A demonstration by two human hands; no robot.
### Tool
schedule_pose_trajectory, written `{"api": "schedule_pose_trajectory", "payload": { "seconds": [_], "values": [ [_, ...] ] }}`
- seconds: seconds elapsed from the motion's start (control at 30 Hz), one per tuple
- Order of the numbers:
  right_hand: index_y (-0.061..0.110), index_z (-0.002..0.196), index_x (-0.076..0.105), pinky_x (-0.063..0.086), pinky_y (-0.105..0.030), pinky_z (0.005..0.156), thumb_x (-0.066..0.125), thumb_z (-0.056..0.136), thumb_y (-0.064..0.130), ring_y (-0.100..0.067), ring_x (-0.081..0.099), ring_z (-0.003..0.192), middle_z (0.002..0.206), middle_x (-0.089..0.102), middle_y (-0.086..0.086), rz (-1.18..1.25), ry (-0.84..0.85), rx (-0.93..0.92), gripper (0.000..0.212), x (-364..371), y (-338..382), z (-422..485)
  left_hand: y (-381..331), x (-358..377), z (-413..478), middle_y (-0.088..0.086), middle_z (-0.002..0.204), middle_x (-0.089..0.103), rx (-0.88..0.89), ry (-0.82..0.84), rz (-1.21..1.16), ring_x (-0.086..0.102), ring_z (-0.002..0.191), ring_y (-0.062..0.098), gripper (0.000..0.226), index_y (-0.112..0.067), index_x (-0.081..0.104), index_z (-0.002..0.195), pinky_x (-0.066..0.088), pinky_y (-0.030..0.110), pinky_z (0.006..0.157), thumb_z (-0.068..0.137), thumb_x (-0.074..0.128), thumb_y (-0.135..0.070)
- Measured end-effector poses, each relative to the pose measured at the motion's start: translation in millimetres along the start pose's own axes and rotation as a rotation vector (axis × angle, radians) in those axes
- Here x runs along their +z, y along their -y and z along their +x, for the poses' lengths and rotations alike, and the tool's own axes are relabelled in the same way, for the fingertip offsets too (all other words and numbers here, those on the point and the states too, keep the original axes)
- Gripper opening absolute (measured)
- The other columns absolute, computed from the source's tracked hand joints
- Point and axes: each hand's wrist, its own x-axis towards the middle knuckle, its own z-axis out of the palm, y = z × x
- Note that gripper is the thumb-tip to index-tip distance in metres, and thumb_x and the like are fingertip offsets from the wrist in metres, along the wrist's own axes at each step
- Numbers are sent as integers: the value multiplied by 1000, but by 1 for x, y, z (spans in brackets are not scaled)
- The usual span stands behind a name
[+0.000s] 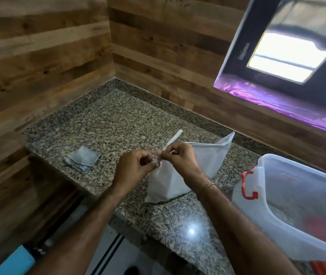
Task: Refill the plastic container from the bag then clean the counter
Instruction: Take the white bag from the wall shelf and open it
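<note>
Centrally, the white bag [203,161] stood upright on the granite counter [118,120]. Both hands met at its top left corner. The left hand [136,167] pinched the corner with curled fingers, and the right hand [180,157] pinched it just beside. A thin white strip [173,138] rose from between the right fingers, possibly part of the bag's seal, though blur hid the join. The plastic container [245,207], with its red latch [248,185], sat open to the right of the bag. A folded cloth [82,158] lay apart on the left.
</note>
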Motion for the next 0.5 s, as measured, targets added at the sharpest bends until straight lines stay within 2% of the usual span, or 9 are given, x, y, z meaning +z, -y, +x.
{"api": "schedule_pose_trajectory", "payload": {
  "seconds": [0.1, 0.17, 0.23, 0.3, 0.37, 0.4, 0.47, 0.5],
  "values": [
    [15, 62, 71, 51, -20, 56, 86, 82, 23, -5, 59, 58, 63, 69, 3, -34, -142, 47, 27, -28, 1, 10, 11, -9, 1, -7, 61, 62, 21, 22, -47, 57, 57, 10, 26, -23, 65, 66, 49, 34, 55, 84, 84, -26],
    [1, 74, 74, 48, -11, 54, 84, 85, 22, -2, 57, 59, 68, 68, 1, -23, -265, 103, 25, -61, -4, 21, 24, -19, 3, -4, 64, 65, 9, 58, -65, 61, 60, 18, 24, -19, 67, 69, 52, 36, 58, 83, 85, -25],
    [-6, 78, 72, 43, -14, 51, 83, 86, 22, -4, 54, 54, 66, 66, -3, -13, -349, 135, 32, -90, -13, 30, 31, -29, 7, -8, 61, 61, -1, 133, -69, 56, 57, 12, 28, -20, 63, 66, 49, 31, 58, 81, 84, -27],
    [-3, 73, 70, 44, -22, 55, 83, 85, 24, -10, 55, 57, 65, 66, -6, -47, -355, 167, 32, -100, -20, 34, 27, -33, 18, -13, 62, 59, 33, 221, 55, 54, 57, 5, 26, -23, 60, 68, 50, 30, 60, 78, 77, -40],
    [2, 70, 69, 46, -26, 59, 83, 85, 24, -13, 57, 62, 68, 67, -8, -92, -352, 168, 31, -94, -24, 37, 11, -26, 34, -16, 79, 67, 105, 274, 276, 63, 69, 5, 26, -31, 64, 86, 57, 32, 67, 78, 69, -55],
    [1, 69, 68, 47, -28, 60, 83, 85, 25, -14, 57, 63, 69, 68, -9, -114, -359, 164, 33, -90, -24, 38, 0, -17, 44, -17, 92, 69, 138, 301, 374, 66, 78, 8, 34, -35, 64, 99, 58, 34, 73, 79, 68, -63],
    [-3, 71, 69, 47, -28, 60, 82, 86, 26, -13, 57, 62, 69, 69, -9, -150, -377, 146, 36, -86, -24, 38, -22, 6, 62, -12, 110, 69, 196, 351, 551, 68, 95, 17, 54, -35, 62, 119, 53, 35, 80, 81, 64, -73],
    [-3, 72, 70, 46, -26, 60, 82, 86, 27, -12, 57, 61, 69, 69, -8, -165, -384, 146, 35, -87, -23, 37, -30, 18, 69, -7, 113, 70, 230, 374, 632, 68, 100, 21, 58, -32, 62, 121, 49, 35, 79, 82, 62, -75]
  ]
}}
